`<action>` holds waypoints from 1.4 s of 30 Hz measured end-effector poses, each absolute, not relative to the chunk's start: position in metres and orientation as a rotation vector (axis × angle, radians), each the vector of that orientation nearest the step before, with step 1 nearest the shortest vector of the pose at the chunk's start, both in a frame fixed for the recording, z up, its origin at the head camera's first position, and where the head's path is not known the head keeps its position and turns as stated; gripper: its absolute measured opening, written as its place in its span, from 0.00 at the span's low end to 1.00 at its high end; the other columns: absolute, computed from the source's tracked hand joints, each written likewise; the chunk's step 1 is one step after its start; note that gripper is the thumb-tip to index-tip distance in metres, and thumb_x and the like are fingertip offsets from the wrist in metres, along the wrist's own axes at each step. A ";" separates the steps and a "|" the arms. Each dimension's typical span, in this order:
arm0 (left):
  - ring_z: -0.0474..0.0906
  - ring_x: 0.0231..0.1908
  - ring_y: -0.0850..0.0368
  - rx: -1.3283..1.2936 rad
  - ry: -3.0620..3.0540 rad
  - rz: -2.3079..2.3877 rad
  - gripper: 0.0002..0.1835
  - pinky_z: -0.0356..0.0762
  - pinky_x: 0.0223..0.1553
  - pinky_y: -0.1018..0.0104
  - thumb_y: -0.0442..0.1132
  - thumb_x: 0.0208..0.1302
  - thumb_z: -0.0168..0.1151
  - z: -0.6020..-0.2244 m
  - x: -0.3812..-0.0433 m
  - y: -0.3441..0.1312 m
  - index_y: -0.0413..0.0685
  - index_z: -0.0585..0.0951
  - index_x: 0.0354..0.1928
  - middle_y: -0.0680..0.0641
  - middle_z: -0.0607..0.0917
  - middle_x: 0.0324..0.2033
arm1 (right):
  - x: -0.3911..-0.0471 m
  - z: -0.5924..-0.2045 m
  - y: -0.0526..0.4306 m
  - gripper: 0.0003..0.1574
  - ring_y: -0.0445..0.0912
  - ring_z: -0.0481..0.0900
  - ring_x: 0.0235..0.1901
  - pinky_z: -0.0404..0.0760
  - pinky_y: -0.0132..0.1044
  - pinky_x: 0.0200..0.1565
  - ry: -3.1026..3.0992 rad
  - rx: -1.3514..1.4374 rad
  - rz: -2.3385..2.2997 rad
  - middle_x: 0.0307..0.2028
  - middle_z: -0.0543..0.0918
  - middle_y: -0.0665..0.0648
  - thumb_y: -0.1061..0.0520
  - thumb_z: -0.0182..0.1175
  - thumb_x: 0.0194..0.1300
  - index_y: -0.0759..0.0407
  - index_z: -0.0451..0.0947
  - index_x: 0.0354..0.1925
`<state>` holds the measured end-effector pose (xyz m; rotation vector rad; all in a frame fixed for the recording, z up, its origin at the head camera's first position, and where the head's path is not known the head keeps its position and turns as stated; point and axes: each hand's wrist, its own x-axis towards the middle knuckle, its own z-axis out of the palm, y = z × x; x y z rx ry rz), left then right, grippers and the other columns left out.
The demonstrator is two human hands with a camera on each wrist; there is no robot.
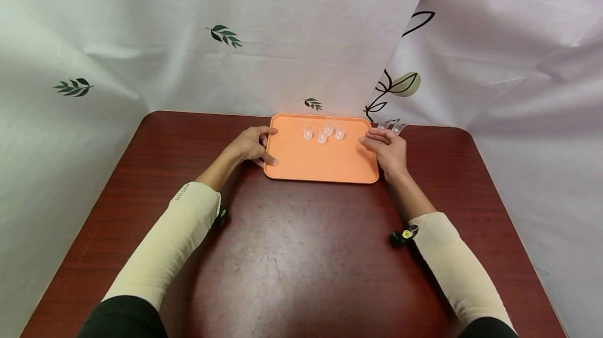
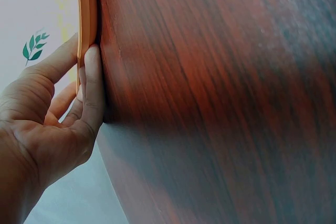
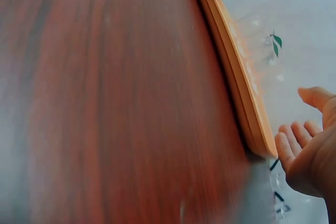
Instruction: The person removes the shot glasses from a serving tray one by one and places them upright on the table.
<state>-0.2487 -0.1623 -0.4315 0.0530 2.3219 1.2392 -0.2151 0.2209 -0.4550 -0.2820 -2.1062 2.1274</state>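
An orange tray (image 1: pixel 320 162) is at the far side of the table, with several small clear cups (image 1: pixel 322 136) standing on its back half. At its left edge my left hand (image 1: pixel 252 145) grips the rim, thumb on top and fingers beneath; the left wrist view shows these fingers (image 2: pixel 93 80) against the tray's side. Over the tray's right edge is my right hand (image 1: pixel 387 152). In the right wrist view that hand (image 3: pixel 310 145) has its thumb spread from loosely bent fingers and holds nothing; whether it touches the tray cannot be told.
Two more clear cups (image 1: pixel 398 127) are just behind my right hand at the table's back edge, partly hidden. The dark red wooden table (image 1: pixel 282 254) stretches toward me. Pale cloth (image 1: pixel 264 66) with leaf prints hangs directly behind the table and along both sides.
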 end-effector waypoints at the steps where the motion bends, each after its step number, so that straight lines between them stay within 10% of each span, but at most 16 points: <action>1: 0.79 0.31 0.57 0.052 2.322 1.240 0.57 0.96 0.31 0.62 0.23 0.55 0.87 -0.431 -0.249 -0.162 0.50 0.71 0.86 0.45 0.69 0.45 | -0.216 -0.455 0.218 0.34 0.34 0.91 0.45 0.93 0.23 0.49 -2.109 -0.272 2.135 0.44 0.93 0.48 0.65 0.81 0.65 0.76 0.83 0.66; 17: 0.79 0.30 0.57 0.055 2.333 1.236 0.57 0.96 0.31 0.62 0.23 0.55 0.88 -0.429 -0.247 -0.163 0.50 0.71 0.86 0.45 0.69 0.45 | -0.235 -0.460 0.185 0.32 0.29 0.88 0.45 0.90 0.20 0.52 -2.251 -0.168 2.025 0.64 0.87 0.77 0.66 0.80 0.66 0.74 0.84 0.65; 42: 0.78 0.31 0.57 0.049 2.334 1.226 0.56 0.97 0.33 0.61 0.23 0.55 0.87 -0.428 -0.246 -0.163 0.51 0.71 0.86 0.44 0.69 0.46 | -0.245 -0.458 0.164 0.31 0.39 0.87 0.51 0.90 0.22 0.53 -2.310 -0.258 1.945 0.63 0.89 0.73 0.64 0.80 0.67 0.71 0.86 0.66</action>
